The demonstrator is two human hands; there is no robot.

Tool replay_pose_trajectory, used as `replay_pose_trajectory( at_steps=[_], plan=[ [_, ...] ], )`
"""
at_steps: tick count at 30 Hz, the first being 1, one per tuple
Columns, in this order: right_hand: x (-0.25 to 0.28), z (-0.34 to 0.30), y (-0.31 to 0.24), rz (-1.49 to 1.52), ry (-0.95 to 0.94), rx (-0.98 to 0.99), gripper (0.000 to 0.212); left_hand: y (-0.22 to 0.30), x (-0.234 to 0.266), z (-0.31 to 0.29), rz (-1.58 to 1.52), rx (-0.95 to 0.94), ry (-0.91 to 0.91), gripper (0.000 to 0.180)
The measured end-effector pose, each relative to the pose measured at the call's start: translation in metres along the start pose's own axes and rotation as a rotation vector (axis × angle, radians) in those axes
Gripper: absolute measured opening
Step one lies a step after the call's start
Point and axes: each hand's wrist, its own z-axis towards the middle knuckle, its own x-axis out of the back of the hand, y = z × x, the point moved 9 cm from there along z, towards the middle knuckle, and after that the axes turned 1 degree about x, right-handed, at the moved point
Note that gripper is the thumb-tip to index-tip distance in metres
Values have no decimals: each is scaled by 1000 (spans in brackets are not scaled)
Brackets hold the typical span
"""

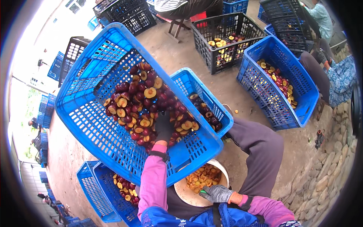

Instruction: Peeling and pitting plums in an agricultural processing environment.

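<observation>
A large blue plastic crate (81,109) tilts toward me, with a heap of dark red plums (150,92) in it, many halved and showing yellow flesh. My left hand (164,126), in a black glove, reaches into the heap; its fingers are lost among the fruit, so I cannot see whether they grip any. My right hand (218,193), in a grey glove, is closed around a small green-handled tool (204,192) whose working end I cannot make out. It rests by the rim of a white bucket (225,174) holding orange-yellow fruit pieces (204,178).
Behind the large crate stands a smaller blue crate (184,75) of dark plums. Lower left, another blue crate (102,174) holds cut plums. A black crate (211,56) and a blue crate (261,90) of halves stand beyond. At right sits another person (342,79), near a stone wall (321,185).
</observation>
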Motion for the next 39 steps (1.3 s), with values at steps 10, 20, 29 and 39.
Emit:
replay_pose_trajectory(
  at_steps=[10,20,29,39],
  plan=[
    [7,-20,3,94,3,-181,35,-32,-11,-30,-353,163,106,56],
    [72,-44,-41,-136,613,274,41,43,99,-174,-1727,-6,0,31],
    [117,-101,-105,-310,825,248,31,129,164,-276,-984,-315,356,51],
    [77,-103,-68,-332,836,257,22,156,154,-282,-1054,-282,393,14]
  ],
)
